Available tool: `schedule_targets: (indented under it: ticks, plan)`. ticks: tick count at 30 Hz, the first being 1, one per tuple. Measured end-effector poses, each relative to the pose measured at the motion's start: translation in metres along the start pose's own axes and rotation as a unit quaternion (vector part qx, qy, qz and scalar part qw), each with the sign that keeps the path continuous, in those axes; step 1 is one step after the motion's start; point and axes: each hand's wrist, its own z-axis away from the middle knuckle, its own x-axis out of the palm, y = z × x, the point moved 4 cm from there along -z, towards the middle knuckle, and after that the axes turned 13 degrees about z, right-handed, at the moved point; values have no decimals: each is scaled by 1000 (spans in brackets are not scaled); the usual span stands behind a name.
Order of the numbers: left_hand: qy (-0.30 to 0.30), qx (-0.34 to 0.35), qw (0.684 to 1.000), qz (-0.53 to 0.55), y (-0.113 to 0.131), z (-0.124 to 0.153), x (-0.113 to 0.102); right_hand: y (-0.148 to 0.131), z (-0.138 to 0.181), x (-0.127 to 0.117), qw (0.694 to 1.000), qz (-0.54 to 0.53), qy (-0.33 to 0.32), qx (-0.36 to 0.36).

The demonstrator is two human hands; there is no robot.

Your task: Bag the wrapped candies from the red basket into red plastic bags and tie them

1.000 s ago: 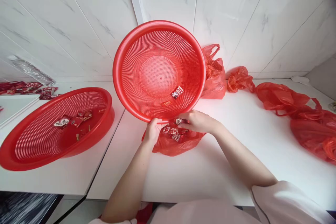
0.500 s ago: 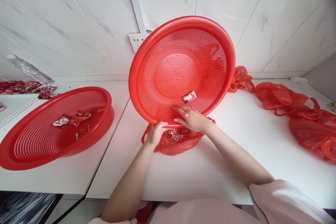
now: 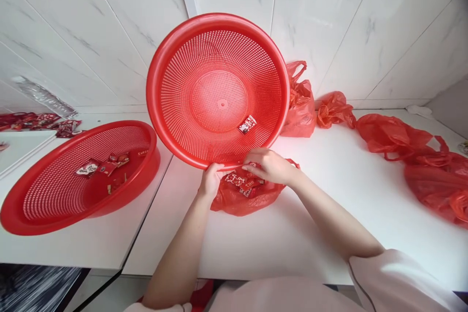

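My left hand (image 3: pixel 211 179) grips the lower rim of a round red mesh basket (image 3: pixel 190 122), holding it tilted up on edge with its inside facing me. One small red and white candy packet (image 3: pixel 247 124) lies inside the basket low on the right. My right hand (image 3: pixel 269 165) sits just under the rim with fingers curled over the mouth of a red plastic bag (image 3: pixel 234 202) filled with several candy packets (image 3: pixel 242 180). What the right fingers pinch is hidden.
A second red mesh basket (image 3: pixel 44 204) with a few packets lies flat at the left, overhanging the table edge. More red plastic bags (image 3: pixel 395 139) lie along the back and right of the white table (image 3: pixel 292 234). Loose packets (image 3: pixel 40 123) sit at the far left.
The tilted basket swung right half a second ago and is now back to the left. My right hand came out of the basket and down to the bag's mouth.
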Motion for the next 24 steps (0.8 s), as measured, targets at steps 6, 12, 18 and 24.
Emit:
schedule_targets:
  ticks: [6, 12, 18, 24]
  plan:
    - [32, -29, 996, -83, -9, 4, -16, 23, 6, 10, 956, 211, 73, 191]
    - [33, -32, 995, -90, -10, 5, -15, 24, 7, 24, 970, 177, -33, 164]
    - [20, 34, 999, -10, 8, 0, -2, -1, 2, -1, 1000, -6, -17, 12]
    - [38, 92, 995, -1, 21, -5, -11, -10, 7, -5, 997, -33, -65, 5]
